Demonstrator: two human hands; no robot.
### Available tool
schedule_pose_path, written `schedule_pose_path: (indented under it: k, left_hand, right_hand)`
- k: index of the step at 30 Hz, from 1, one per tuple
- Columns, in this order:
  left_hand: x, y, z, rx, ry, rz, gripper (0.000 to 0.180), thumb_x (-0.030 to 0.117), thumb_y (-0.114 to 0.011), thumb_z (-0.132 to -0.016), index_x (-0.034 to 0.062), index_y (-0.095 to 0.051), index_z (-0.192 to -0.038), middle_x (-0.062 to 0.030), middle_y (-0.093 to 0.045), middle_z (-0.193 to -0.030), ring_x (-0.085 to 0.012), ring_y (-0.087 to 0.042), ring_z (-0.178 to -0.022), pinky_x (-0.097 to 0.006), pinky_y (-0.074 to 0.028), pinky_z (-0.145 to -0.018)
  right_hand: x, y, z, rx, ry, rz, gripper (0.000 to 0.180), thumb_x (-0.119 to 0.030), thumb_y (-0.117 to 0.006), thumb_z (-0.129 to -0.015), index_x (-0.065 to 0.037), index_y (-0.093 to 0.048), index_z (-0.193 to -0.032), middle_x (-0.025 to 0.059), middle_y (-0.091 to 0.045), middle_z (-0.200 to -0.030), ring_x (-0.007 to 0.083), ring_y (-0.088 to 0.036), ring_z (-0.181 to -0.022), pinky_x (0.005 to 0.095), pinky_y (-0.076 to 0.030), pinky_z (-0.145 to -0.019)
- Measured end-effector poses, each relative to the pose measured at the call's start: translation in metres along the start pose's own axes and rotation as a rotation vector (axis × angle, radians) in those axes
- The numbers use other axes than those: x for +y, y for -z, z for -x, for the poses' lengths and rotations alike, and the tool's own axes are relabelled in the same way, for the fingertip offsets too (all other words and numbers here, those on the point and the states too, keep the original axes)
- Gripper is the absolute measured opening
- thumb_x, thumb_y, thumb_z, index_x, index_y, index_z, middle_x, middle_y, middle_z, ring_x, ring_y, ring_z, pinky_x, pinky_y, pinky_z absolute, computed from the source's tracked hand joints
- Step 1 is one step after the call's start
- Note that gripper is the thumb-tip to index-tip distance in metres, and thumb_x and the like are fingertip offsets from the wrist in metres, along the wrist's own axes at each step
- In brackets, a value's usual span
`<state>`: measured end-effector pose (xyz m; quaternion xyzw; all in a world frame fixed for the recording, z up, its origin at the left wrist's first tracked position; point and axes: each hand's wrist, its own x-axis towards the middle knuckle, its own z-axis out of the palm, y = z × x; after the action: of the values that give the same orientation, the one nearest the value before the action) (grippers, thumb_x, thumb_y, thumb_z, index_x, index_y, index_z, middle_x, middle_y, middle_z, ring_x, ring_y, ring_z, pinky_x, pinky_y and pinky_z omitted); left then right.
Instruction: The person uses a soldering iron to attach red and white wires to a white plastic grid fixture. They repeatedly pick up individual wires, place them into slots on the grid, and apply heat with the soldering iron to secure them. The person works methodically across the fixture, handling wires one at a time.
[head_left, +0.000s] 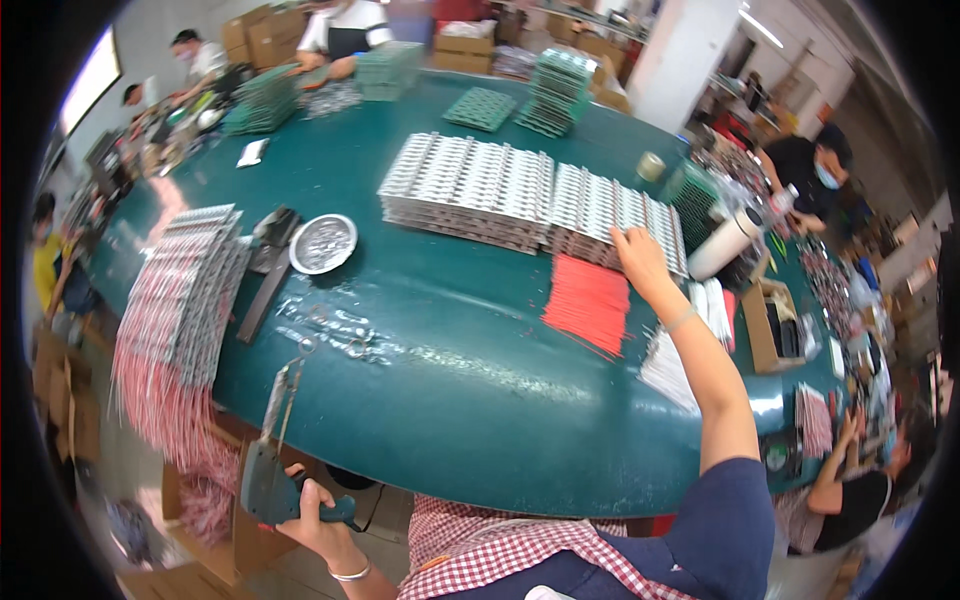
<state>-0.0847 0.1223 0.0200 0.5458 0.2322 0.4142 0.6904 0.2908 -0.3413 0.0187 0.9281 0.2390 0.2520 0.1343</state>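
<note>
In the lower left, my left hand is closed around the handle of a dark green soldering gun, whose long metal tip points up over the table edge. My right arm reaches far across the table. The right hand has its bent fingers closed at the near edge of the right stack of white circuit board panels; what lies under the fingertips is partly hidden. A larger panel stack adjoins on the left. Just below my right hand lies a bundle of red wires, with white wires to its right.
Panels with red and white wires hang over the left table edge above a cardboard box. A white bowl of small metal parts stands nearby. A white bottle and an open box are at right. Several co-workers sit around.
</note>
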Motion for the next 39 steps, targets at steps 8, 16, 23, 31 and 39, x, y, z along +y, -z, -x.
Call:
schedule_pose_path:
  k: [8,16,23,31,39]
  left_hand:
    - [0.021,-0.003,0.027,0.126,0.022,0.081,0.049,-0.008,-0.069,-0.075,-0.0043,-0.053,-0.122,-0.0169,-0.065,-0.1,-0.0145,-0.056,-0.056,-0.026,-0.044,-0.045]
    - [0.027,-0.001,0.05,0.129,0.014,0.127,0.035,-0.009,-0.069,-0.076,-0.0066,-0.059,-0.109,-0.0152,-0.065,-0.096,-0.0158,-0.059,-0.058,-0.027,-0.046,-0.046]
    - [0.018,-0.02,0.053,-0.016,0.161,0.273,0.035,-0.01,-0.067,-0.076,-0.0069,-0.058,-0.11,-0.015,-0.065,-0.096,-0.0159,-0.058,-0.056,-0.027,-0.045,-0.047]
    - [-0.008,-0.027,0.06,-0.076,0.334,0.277,0.033,-0.004,-0.064,-0.081,-0.0063,-0.058,-0.113,-0.0161,-0.064,-0.102,-0.0179,-0.061,-0.065,-0.028,-0.049,-0.053]
    - [-0.036,-0.032,0.064,-0.151,0.442,0.221,0.043,-0.004,-0.061,-0.086,-0.0036,-0.051,-0.128,-0.0166,-0.059,-0.117,-0.0245,-0.059,-0.112,-0.043,-0.058,-0.093]
  right_hand:
    - [0.034,0.027,-0.007,0.247,0.107,0.102,0.023,-0.008,-0.056,-0.083,-0.009,-0.057,-0.105,0.0088,-0.051,-0.085,0.0269,-0.055,-0.082,0.0386,-0.047,-0.065]
    - [-0.071,0.194,0.04,0.335,0.243,-0.163,0.033,-0.002,-0.059,-0.078,-0.005,-0.063,-0.111,0.0104,-0.051,-0.085,0.0277,-0.054,-0.078,0.0393,-0.043,-0.064]
    - [-0.181,0.254,0.125,0.155,0.352,-0.409,0.029,-0.007,-0.062,-0.075,-0.006,-0.068,-0.104,0.0074,-0.051,-0.08,0.0214,-0.052,-0.067,0.034,-0.039,-0.053]
    - [-0.283,0.206,0.17,-0.012,0.091,-0.674,0.052,-0.012,-0.065,-0.078,-0.008,-0.058,-0.13,0.0077,-0.053,-0.092,0.025,-0.054,-0.083,0.0368,-0.046,-0.069]
    - [-0.266,0.18,0.181,-0.275,0.012,-0.839,0.067,-0.035,-0.071,-0.084,-0.017,-0.047,-0.144,0.0182,-0.039,-0.15,0.039,-0.032,-0.141,0.0573,-0.027,-0.112]
